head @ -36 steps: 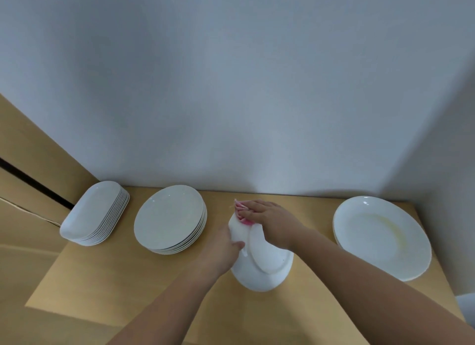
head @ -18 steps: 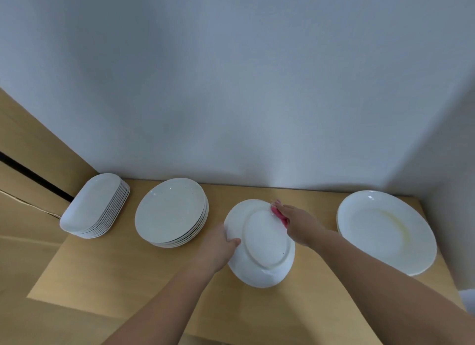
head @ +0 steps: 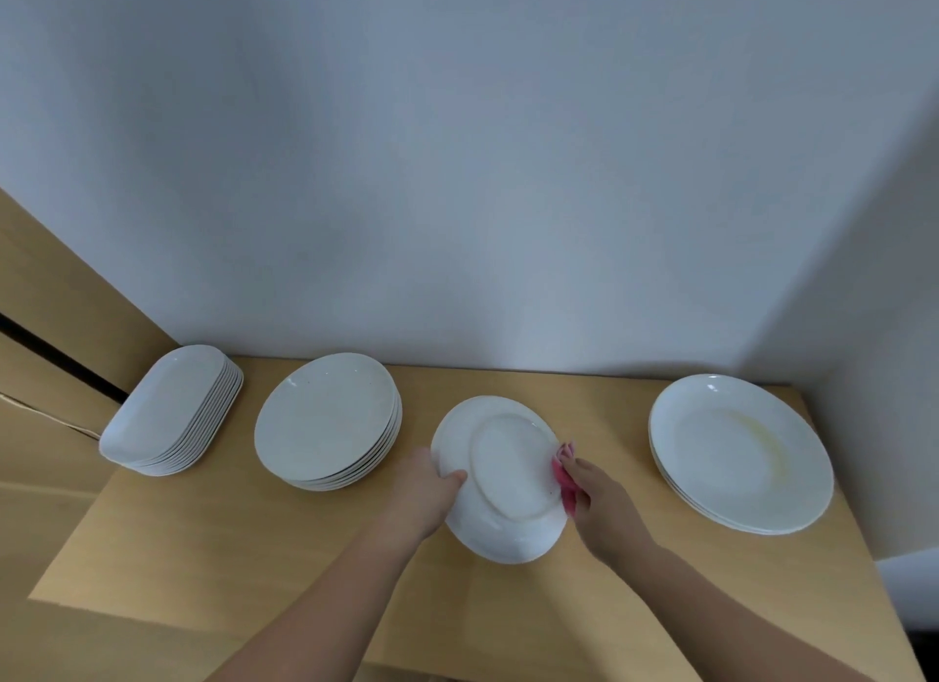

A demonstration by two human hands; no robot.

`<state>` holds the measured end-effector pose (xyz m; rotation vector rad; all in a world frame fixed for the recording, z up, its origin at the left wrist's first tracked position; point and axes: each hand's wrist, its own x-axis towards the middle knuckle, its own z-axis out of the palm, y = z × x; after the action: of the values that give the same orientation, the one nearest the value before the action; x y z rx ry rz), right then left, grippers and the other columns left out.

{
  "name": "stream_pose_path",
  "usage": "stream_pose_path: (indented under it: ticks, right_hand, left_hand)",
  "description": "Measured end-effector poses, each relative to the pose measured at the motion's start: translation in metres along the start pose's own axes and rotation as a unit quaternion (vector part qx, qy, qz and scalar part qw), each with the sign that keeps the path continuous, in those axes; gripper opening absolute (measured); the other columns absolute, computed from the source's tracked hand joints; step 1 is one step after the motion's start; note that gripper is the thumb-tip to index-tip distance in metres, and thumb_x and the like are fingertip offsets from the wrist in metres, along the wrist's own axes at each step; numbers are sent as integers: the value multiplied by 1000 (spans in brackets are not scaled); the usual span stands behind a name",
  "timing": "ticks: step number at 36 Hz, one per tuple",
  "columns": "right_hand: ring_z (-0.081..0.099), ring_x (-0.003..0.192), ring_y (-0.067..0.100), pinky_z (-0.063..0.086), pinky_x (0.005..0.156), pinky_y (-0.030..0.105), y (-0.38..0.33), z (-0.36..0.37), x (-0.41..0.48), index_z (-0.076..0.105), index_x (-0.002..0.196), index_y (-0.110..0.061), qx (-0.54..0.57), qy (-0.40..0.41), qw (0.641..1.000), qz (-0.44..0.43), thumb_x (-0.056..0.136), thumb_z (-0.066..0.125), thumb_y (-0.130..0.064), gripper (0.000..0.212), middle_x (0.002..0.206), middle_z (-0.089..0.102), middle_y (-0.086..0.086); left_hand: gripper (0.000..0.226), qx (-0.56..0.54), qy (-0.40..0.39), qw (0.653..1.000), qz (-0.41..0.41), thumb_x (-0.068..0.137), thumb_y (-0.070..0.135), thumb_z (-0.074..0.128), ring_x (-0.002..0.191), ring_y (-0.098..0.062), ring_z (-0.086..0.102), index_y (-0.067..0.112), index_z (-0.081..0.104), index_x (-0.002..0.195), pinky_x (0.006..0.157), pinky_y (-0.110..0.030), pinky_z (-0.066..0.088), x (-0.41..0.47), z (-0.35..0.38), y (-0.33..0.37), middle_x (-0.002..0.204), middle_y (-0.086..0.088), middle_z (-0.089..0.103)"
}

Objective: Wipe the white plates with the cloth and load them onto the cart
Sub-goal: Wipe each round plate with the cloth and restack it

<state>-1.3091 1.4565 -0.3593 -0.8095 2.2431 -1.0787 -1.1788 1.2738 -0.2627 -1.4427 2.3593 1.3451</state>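
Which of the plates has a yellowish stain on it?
The top plate of the far-right stack, with a yellow smear in its well. The middle stack, the oblong stack and the held plate show none.

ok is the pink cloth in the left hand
No, the right hand holds the pink cloth against the right rim of the plate, while the left hand grips its left edge.

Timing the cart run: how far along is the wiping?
Nothing visibly loaded; cart unseen. In hand: left hand holds an upturned round white plate, right hand presses a pink cloth to its edge. Remaining: oblong white dish stack, round white plate stack, large white plates, top stained.
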Motion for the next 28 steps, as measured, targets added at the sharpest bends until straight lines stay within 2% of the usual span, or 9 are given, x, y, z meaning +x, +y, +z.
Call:
stream_pose_path:
  ticks: [4, 7, 9, 12, 15, 17, 20, 25, 28]
  right_hand:
    - [51, 112, -4, 38, 97, 9, -7, -11, -2, 58, 132, -20, -12, 18, 999, -33, 102, 44, -22, 33, 115, 60, -15]
    - [47, 113, -16, 34, 96, 2, -18, -28, 11, 65, 120, -27, -9, 6, 998, -55, 101, 45, -23, 28, 120, 56, -25]
    - [39, 125, -10, 26, 99, -2, -30, -38, 23, 60, 129, -23, -29, 0, 998, -59, 101, 45, -15, 33, 131, 50, -24]
    - [40, 130, 3, 25, 102, 4, -49, -39, 41, 50, 140, -20, -69, -8, 995, -76, 99, 46, -1, 45, 143, 45, -12]
    - [29, 135, -2, 13, 101, -3, -64, -24, 47, 48, 140, -22, -92, -24, 990, -108, 95, 43, 5, 53, 149, 37, -13]
    - [19, 142, 0, 11, 110, 6, -68, -10, 46, 48, 141, -21, -115, -41, 985, -123, 92, 41, 8, 57, 155, 28, -10]
    - [16, 146, 8, 11, 117, 18, -66, 3, 38, 49, 140, -18, -119, -45, 982, -138, 94, 44, 4, 51, 157, 26, -5]
    - [11, 139, -3, 0, 103, -2, -57, 2, 21, 53, 137, -20, -151, -81, 964, -206, 90, 51, 5, 53, 154, 26, -10]
    - [13, 138, -5, 4, 103, -1, -49, -2, 10, 56, 134, -22, -155, -93, 958, -222, 87, 50, 7, 57, 154, 27, -12]
  left_hand:
    - [41, -20, 4, 1000, -3, 91, 20, 63, 109, -30, 57, 1, 49, 126, 89, -48, 54, -1, 3, 4, 121, -13, 57]
    - [39, -14, 5, 1000, 8, 91, 20, 63, 106, -30, 59, 2, 52, 123, 88, -47, 54, -1, 5, 6, 119, -13, 58]
    - [40, -14, 3, 1000, 10, 90, 20, 63, 106, -30, 59, 2, 51, 124, 88, -48, 54, -2, 5, 7, 119, -13, 58]
    - [41, -20, -1, 1000, 6, 90, 20, 63, 106, -30, 58, 2, 50, 124, 88, -48, 54, -3, 7, 8, 117, -11, 58]
    - [36, -23, 3, 1000, 15, 89, 18, 63, 101, -30, 60, 2, 52, 120, 85, -44, 55, -5, 10, 10, 112, -12, 61]
    - [32, -12, 8, 1000, 23, 88, 18, 64, 95, -29, 62, 2, 56, 116, 80, -41, 56, -5, 11, 12, 106, -12, 63]
    - [32, -8, 10, 1000, 18, 88, 19, 64, 93, -31, 63, 2, 58, 115, 78, -42, 57, -5, 11, 13, 103, -13, 64]
    - [31, -33, 7, 999, 19, 88, 16, 64, 93, -28, 63, 4, 59, 116, 82, -46, 57, -4, 12, 10, 99, -9, 66]
    - [26, -33, 9, 999, 19, 88, 16, 63, 88, -27, 63, 5, 61, 111, 79, -39, 56, -4, 12, 10, 89, -3, 64]
